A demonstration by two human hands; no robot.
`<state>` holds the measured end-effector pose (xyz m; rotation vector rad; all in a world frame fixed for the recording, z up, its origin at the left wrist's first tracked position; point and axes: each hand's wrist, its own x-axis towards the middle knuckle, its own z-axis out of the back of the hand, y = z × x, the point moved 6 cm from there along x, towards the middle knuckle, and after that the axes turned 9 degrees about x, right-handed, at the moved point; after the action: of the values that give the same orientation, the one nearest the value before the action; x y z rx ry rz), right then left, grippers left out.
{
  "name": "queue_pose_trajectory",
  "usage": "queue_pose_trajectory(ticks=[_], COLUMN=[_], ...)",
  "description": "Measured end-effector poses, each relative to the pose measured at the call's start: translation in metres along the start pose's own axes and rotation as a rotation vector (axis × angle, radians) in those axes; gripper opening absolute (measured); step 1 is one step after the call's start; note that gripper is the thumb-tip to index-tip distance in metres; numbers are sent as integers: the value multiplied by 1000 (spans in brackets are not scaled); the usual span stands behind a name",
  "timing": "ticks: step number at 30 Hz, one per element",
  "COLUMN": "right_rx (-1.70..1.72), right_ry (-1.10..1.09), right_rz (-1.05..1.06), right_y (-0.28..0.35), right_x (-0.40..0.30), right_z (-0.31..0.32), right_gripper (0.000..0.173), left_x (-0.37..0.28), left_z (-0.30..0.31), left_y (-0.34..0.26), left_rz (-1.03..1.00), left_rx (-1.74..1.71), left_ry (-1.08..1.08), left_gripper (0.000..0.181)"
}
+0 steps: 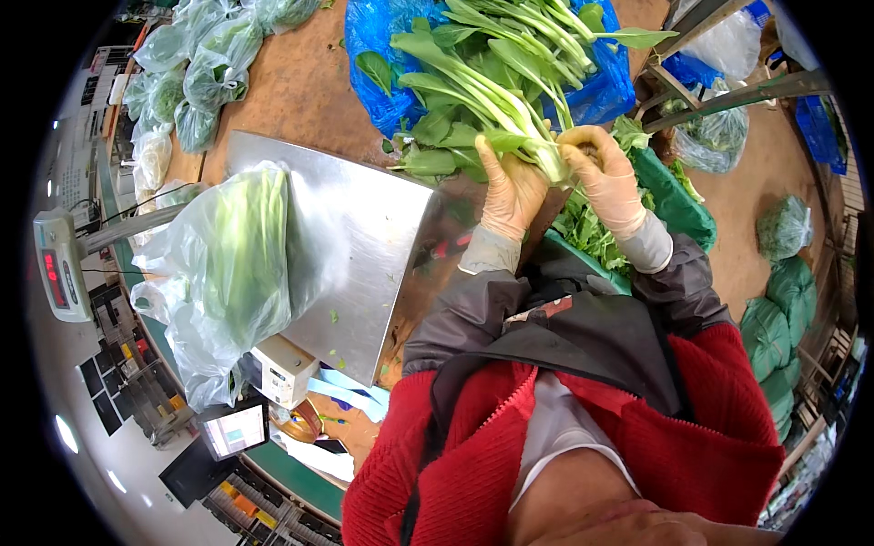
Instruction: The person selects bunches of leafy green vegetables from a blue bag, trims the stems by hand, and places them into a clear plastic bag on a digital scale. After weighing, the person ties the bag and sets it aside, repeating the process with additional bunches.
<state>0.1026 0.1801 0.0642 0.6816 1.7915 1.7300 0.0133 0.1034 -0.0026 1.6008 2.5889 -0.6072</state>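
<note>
A bunch of leafy greens with pale stalks [509,116] lies across the gloved palm of my left hand [512,188], whose fingers curl around the stem end. My right hand [604,174], gloved as well, pinches at the base of the same stalks. Which single stalk its fingertips grip is partly hidden. Just beyond both hands, more long-stemmed greens [546,48] are heaped on a blue plastic bag [379,89]. Below my right hand, a green-lined container [676,194] holds cut leaves [594,228], close against my apron.
To the left, a clear bag of long green vegetables [249,246] rests on a steel scale platform [348,266]. The scale's display [61,266] stands on a pole. Bagged greens [205,75] sit at far left. A wooden post [737,102] and green bundles [778,327] are at right.
</note>
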Motion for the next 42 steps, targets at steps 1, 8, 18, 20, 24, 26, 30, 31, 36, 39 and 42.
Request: queue_pose_trajectory(ticks=[1, 8, 18, 20, 24, 26, 30, 31, 36, 39, 42], right_rx=[203, 507, -779, -629, -144, 252, 420, 411, 167, -234, -231], right_ry=[-6, -212, -27, 44, -36, -55, -22, -48, -99, 97, 134], right_rz=[-87, -137, 269, 56, -322, -282, -171, -134, -172, -324, -325], right_y=[0, -12, 7, -4, -23, -25, -3, -1, 16, -5, -7], right_x=[-2, 18, 17, 19, 8, -1, -39, -44, -6, 40, 65], right_z=[1, 56, -23, -29, -17, -17, -15, -9, 4, -35, -38], right_gripper=[14, 32, 41, 35, 23, 17, 12, 12, 29, 50, 48], left_x=[0, -10, -27, -33, -41, -41, -36, -36, -40, -46, -55], left_z=[5, 21, 10, 16, 13, 20, 31, 25, 19, 28, 4], left_y=[2, -2, -13, -10, -6, -4, -7, -9, -13, -2, -10], left_rz=[23, 97, 153, 165, 170, 168, 149, 134, 111, 194, 88], left_rx=[-37, 171, -11, 7, 22, -28, -55, -66, 118, 232, 561], left_ry=[2, -103, -17, -24, 24, -91, -113, -71, -169, -207, -239], left_gripper=[75, 54, 55, 54, 54, 53, 52, 52, 53, 44, 36])
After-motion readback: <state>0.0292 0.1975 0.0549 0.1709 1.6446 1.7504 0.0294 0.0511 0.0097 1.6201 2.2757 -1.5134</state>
